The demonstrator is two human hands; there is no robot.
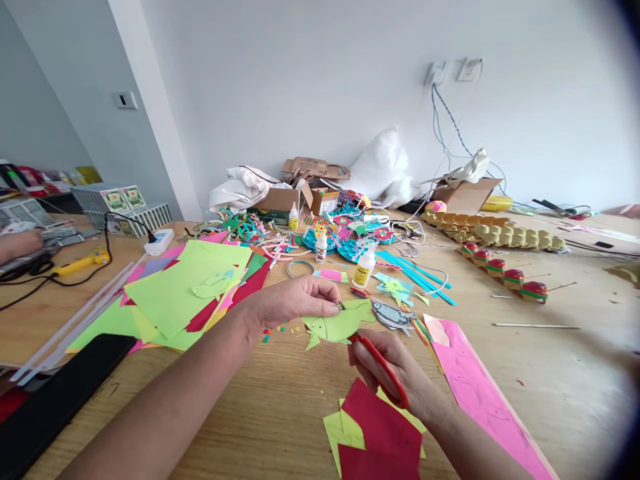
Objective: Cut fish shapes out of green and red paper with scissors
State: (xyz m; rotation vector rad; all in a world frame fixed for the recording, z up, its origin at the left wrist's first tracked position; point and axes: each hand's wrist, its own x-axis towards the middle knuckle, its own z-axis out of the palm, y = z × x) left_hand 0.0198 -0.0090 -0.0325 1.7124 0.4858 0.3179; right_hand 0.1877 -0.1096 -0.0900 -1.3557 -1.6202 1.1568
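Observation:
A lime-green paper fish (334, 327) is pinched between the thumb and fingers of my left hand (311, 297), above the wooden table. My right hand (387, 363) grips red-handled scissors (383, 373), whose blades meet the lower edge of the paper and are partly hidden behind it. Just right of the paper lies a grey fish cutout (393, 315). Below my right hand are red sheets (383, 427) with lime pieces under them. Small coloured paper dots (283, 328) lie left of the green fish.
Coloured sheets (187, 287) are piled at left, beside a black object (65, 400). Glue bottles (364, 267) and colourful crafts stand behind my hands. A long pink sheet (483, 393) lies right. Another person's hand (20, 245) shows at far left.

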